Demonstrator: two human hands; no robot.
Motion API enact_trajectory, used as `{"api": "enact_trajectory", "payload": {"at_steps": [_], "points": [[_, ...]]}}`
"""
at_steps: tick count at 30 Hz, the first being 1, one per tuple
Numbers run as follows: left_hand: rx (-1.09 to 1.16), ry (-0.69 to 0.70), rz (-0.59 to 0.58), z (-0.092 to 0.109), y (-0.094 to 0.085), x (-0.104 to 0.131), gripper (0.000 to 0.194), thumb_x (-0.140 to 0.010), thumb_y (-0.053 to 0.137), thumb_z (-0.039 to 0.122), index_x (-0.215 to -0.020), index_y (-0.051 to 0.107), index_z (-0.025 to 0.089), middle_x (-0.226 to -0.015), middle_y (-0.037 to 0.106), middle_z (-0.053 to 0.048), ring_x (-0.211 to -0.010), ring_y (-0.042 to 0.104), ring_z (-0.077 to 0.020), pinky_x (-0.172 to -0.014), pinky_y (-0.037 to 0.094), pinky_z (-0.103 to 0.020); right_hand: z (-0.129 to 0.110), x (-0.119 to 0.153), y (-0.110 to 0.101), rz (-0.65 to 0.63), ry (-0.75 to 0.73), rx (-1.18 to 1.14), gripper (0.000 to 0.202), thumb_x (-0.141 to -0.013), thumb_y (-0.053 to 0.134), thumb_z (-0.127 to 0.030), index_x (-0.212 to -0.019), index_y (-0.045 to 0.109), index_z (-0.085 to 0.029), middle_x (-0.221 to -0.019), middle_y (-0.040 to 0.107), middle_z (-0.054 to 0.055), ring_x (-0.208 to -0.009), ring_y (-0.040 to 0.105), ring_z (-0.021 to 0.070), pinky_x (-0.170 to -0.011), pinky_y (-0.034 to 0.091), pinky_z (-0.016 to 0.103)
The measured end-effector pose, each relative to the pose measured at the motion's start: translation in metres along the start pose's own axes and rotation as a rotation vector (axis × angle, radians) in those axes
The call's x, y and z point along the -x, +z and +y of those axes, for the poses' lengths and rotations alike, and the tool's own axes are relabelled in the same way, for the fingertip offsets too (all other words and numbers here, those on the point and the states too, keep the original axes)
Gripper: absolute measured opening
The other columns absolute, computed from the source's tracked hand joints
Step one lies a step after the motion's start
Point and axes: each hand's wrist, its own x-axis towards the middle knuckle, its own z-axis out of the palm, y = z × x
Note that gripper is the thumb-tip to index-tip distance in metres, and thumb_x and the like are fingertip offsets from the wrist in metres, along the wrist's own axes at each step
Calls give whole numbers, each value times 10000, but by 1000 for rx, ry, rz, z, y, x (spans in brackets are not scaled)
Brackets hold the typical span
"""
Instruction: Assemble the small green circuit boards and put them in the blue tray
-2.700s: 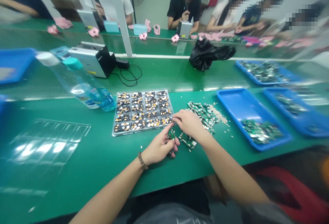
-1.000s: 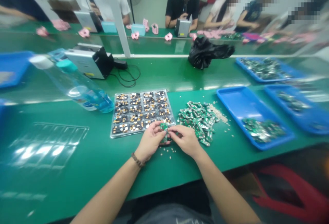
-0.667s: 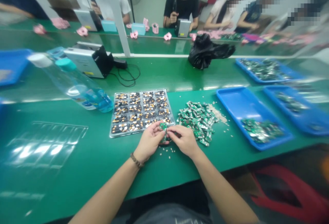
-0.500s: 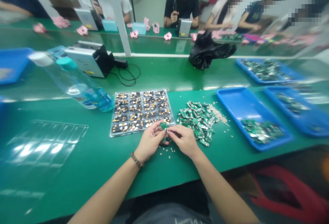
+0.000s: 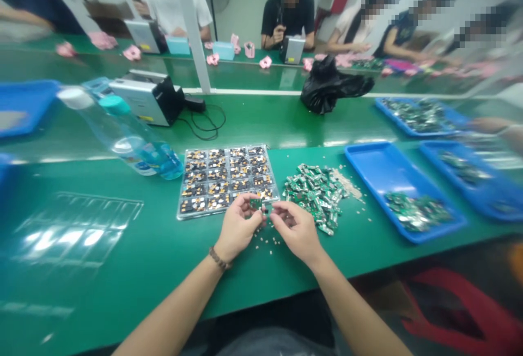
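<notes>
In my left hand (image 5: 239, 226), pinched between thumb and fingers, is a small green circuit board (image 5: 256, 203) with a small dark part at its right side. My right hand (image 5: 297, 231) is just right of the board, fingers curled and thumb close to the index finger; anything between those fingertips is too small to make out. Behind my left hand lies a clear compartment tray (image 5: 180, 214) of small black, orange and white parts. Beyond my right hand is a heap of green circuit boards (image 5: 314, 195). Tiny pale pieces (image 5: 267, 241) lie scattered below my hands.
Pale bits (image 5: 347, 184) lie beside the heap. Blue trays (image 5: 365, 181) with boards stand at right, where another person's arm (image 5: 496, 126) reaches in. Bottles (image 5: 134, 146), a silver-black device (image 5: 143, 97) and an empty-looking clear tray (image 5: 81, 230) are left. A black bag (image 5: 327, 86) sits behind.
My right fingertips have drawn slightly right, away from the board. My left hand still holds it, turned a little. Another person's arm has come in at the right trays.
</notes>
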Motion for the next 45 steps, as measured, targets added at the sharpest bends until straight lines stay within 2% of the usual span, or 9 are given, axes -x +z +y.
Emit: {"api": "enact_trajectory", "payload": {"at_steps": [8, 10, 15, 18, 20, 29, 34, 41, 45], "points": [[-32, 128, -132, 9, 3, 8, 509, -790, 705, 261, -1245, 481, 218, -1154, 638, -88, -1073, 607, -205, -946, 472, -329, -16, 1, -19, 40, -22, 193, 127, -866, 595, -273, -917, 697, -219, -832, 695, 28, -716, 625, 163, -673, 507, 276], [-69, 189, -125, 9, 2, 6, 561, -802, 696, 277, -1302, 444, 247, -1295, 565, -95, -1198, 534, -225, -958, 469, -331, -5, -7, -60, 207, 14, 288, 158, -866, 586, -311, -910, 698, -208, -846, 700, 35, -739, 627, 172, -682, 503, 282], [-251, 239, -36, 5, -2, 1, 393, -828, 664, 331, -1180, 534, 216, -1072, 642, -70, -1021, 605, -198, -924, 476, -330, 35, -5, -214, 602, 229, 738, 282, -837, 564, -353, -966, 728, -164, -962, 719, 96, -810, 642, 223, -807, 485, 356], [-336, 246, -39, 3, -2, 1, 366, -837, 645, 358, -1156, 551, 206, -1036, 644, -65, -958, 611, -190, -886, 486, -321, 57, 9, -278, 560, 489, 972, 289, -834, 546, -331, -966, 745, -168, -952, 730, 108, -891, 655, 252, -824, 468, 349], [-384, 264, -49, 2, -2, 2, 359, -838, 639, 364, -1150, 558, 204, -1033, 642, -63, -937, 611, -185, -871, 490, -311, 68, 18, -293, 511, 573, 1026, 267, -819, 562, -321, -939, 754, -180, -956, 734, 104, -921, 656, 254, -812, 464, 331], [-450, 270, 8, -2, -3, -2, 363, -840, 620, 396, -1140, 568, 200, -1001, 650, -60, -904, 619, -185, -841, 508, -307, 85, 41, -268, 501, 704, 1083, 251, -797, 575, -395, -888, 737, -226, -892, 723, 79, -793, 646, 240, -655, 430, 305], [-435, 289, -15, -8, -3, -3, 342, -850, 617, 374, -1140, 567, 200, -994, 648, -57, -900, 622, -177, -826, 512, -297, 60, 33, -259, 625, 406, 1067, 281, -834, 549, -373, -925, 727, -175, -906, 713, 99, -850, 635, 250, -789, 448, 348], [-451, 287, -8, -10, -5, -3, 314, -863, 603, 354, -1132, 576, 194, -962, 655, -52, -861, 629, -167, -775, 520, -278, 19, 17, -141, 155, 120, 665, 214, -869, 573, -362, -939, 698, -203, -865, 692, 42, -738, 609, 171, -723, 460, 286], [-461, 283, -14, -10, -4, -2, 302, -871, 593, 348, -1128, 579, 191, -951, 658, -48, -849, 632, -161, -771, 516, -271, 19, 6, -98, 145, 155, 735, 188, -864, 588, -365, -916, 680, -210, -829, 653, 42, -758, 594, 178, -718, 436, 290]]}}
